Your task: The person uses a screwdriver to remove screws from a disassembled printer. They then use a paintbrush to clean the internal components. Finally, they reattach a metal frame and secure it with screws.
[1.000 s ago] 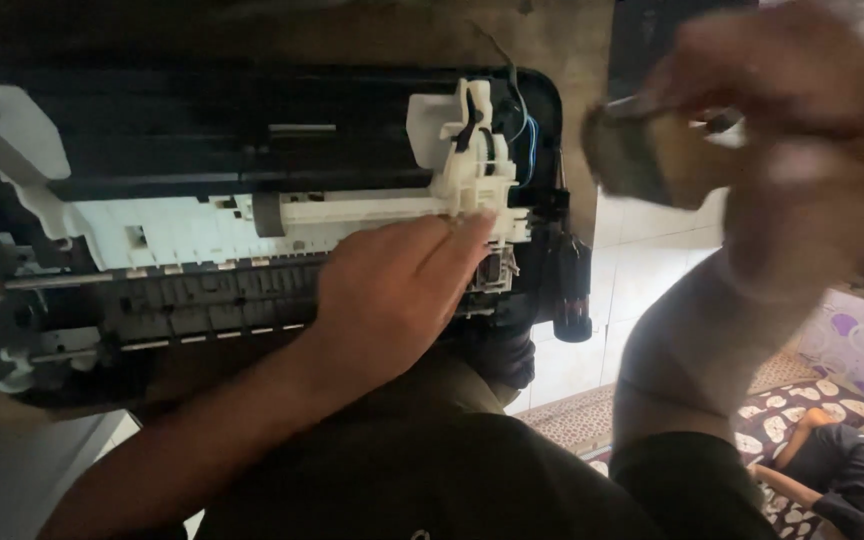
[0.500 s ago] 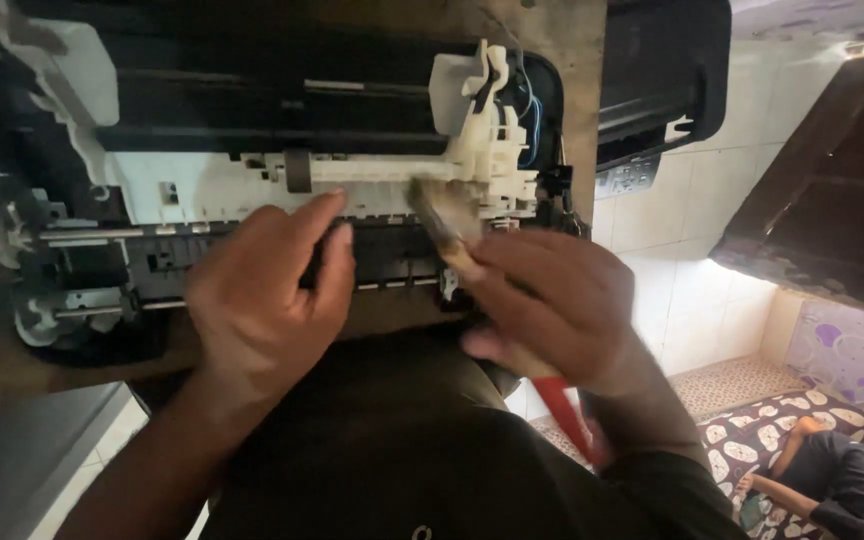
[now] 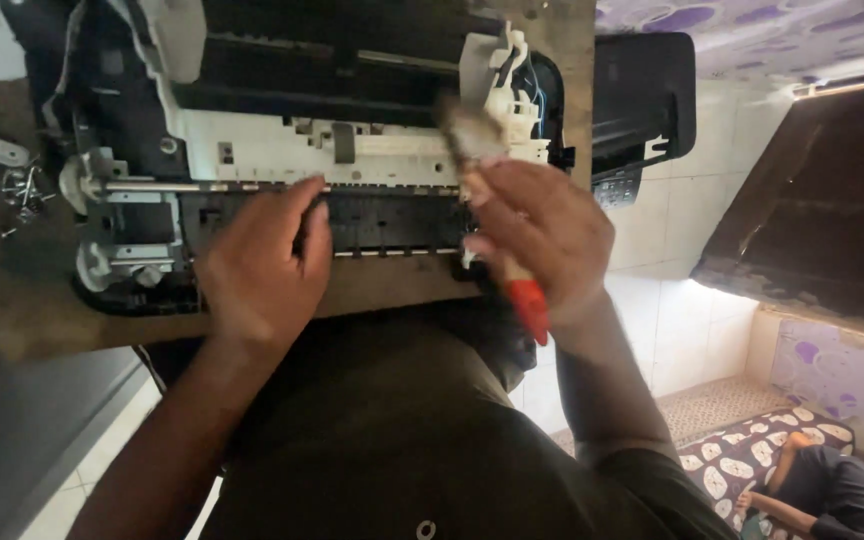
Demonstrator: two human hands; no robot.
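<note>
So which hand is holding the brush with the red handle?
The right hand holds the brush over the opened printer. The left hand holds nothing; it just presses flat on the printer's front.

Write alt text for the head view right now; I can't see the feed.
A person's left hand rests on an opened printer on a wooden table, while the right hand holds a red-handled brush, bristles blurred over the white carriage. Loose screws lie at left.
</note>
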